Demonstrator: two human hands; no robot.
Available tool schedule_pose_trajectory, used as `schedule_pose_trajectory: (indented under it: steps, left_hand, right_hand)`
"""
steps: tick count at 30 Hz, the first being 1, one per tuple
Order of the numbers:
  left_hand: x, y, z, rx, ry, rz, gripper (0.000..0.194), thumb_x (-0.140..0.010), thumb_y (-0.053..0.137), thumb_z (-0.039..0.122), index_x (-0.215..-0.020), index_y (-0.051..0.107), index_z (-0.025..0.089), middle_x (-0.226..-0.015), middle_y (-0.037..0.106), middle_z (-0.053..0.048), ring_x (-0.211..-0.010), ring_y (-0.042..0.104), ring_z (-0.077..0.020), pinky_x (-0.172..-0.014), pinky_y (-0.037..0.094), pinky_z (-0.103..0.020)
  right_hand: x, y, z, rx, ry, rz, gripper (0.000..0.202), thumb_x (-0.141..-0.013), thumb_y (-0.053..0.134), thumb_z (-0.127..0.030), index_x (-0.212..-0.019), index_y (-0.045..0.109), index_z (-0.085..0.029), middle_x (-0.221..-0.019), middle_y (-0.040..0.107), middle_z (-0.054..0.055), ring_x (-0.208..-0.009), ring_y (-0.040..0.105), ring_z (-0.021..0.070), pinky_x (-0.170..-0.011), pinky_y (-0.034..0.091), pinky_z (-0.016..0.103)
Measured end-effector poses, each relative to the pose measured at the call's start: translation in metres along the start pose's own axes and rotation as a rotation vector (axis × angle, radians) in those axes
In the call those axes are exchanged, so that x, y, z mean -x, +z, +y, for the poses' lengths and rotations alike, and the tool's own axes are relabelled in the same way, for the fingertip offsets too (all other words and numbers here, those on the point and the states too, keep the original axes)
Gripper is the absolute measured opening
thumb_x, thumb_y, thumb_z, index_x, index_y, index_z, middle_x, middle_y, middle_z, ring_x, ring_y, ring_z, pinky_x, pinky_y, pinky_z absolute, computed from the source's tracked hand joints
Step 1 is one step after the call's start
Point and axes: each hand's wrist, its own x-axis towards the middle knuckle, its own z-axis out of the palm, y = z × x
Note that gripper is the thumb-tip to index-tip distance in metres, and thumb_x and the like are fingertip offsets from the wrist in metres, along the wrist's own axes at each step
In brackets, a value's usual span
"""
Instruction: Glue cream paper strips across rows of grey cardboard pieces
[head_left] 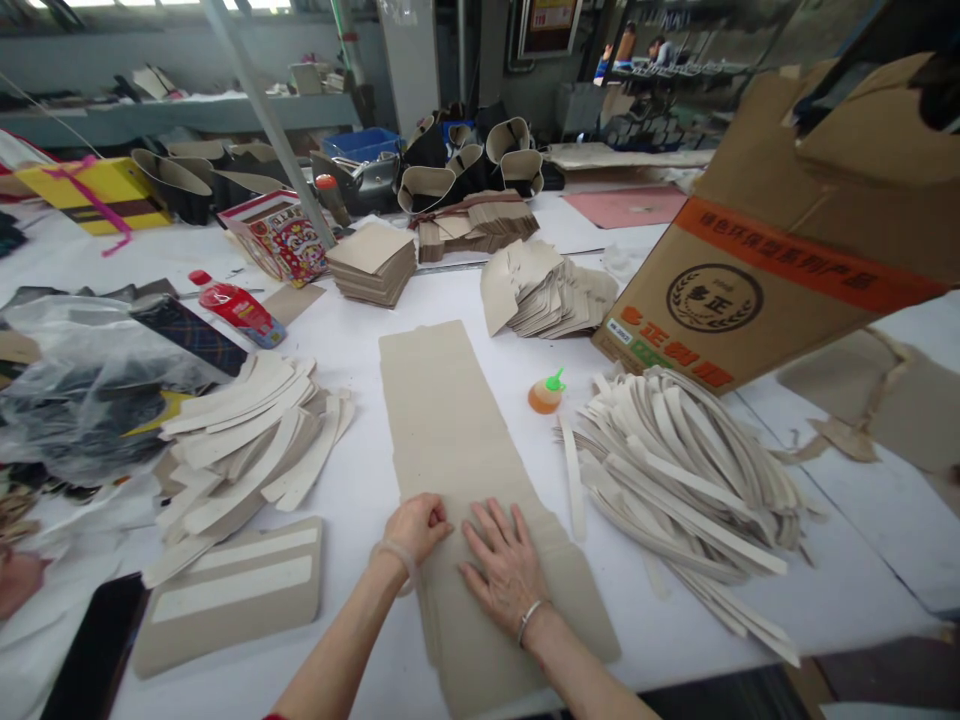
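A long beige panel (442,420), like card or leather backing, runs away from me down the middle of the white table, with more layers under its near end. My right hand (506,570) lies flat on it, fingers spread. At the panel's left edge, my left hand (416,528) is closed with curled fingers; whatever is between them is hidden. To the left rests a rounded beige piece (232,595) with two pale strips on it. Beside that is a heap of pale curved pieces (255,440). Long pale strips (682,480) lie heaped at the right.
A small bottle of amber liquid (545,392) with a green tip stands right of the panel. Farther back are stacked beige pieces (373,262), fanned pieces (540,290), and a red bottle (238,308). A large cardboard box (750,270) leans at right; a dark phone-like slab (97,650) lies front left.
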Motion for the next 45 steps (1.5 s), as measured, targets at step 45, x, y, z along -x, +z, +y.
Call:
schedule_pose_trajectory:
  steps: [45]
  left_hand:
    - [0.019,0.003,0.012,0.009,0.021,0.106,0.007,-0.073,0.054,0.025,-0.079,0.054,0.022,-0.08,0.057,0.001,-0.075,0.053,-0.0118,-0.067,0.036,-0.023]
  right_hand:
    - [0.058,-0.003,-0.006,-0.055,-0.096,0.022,0.048,-0.083,0.049,-0.04,-0.129,0.043,-0.026,-0.127,0.051,0.006,-0.123,0.036,0.0274,-0.105,0.017,0.053]
